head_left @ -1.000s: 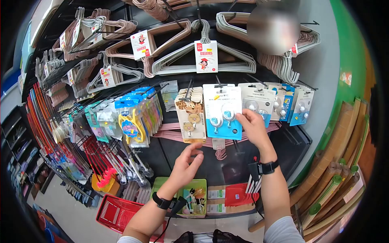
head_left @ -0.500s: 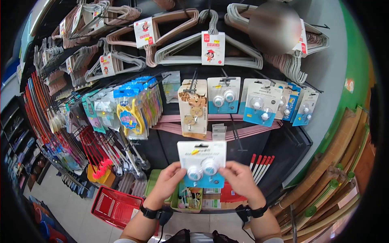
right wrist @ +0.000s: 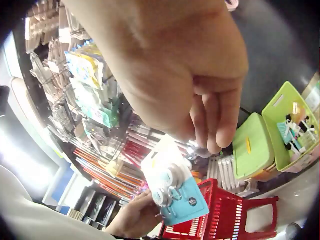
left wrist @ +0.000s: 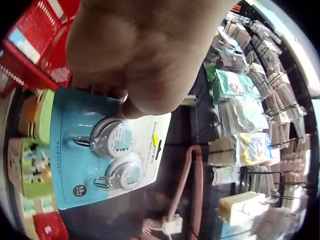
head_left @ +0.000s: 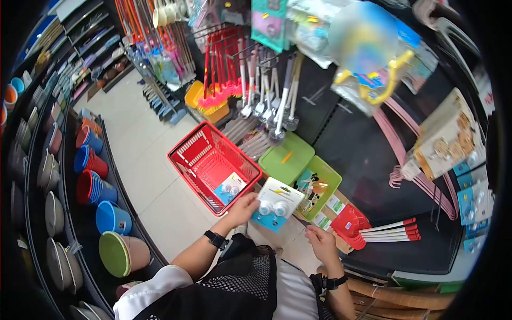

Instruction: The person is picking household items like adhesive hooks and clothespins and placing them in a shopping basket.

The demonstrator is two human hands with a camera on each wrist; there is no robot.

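Hook pack, a blue-and-white card with two round hooks, is gripped at its edge by the left hand; fingers are curled over the card's top in the left wrist view. The pack is held in the air just beside the right rim of the red basket, between it and the open green bin. A second identical pack is seen lying flat inside the basket. The right hand is released, with fingers loosely hanging and nothing held, well apart from the pack. A lidded green box is seen behind the held pack, and red-tipped sticks to the right.
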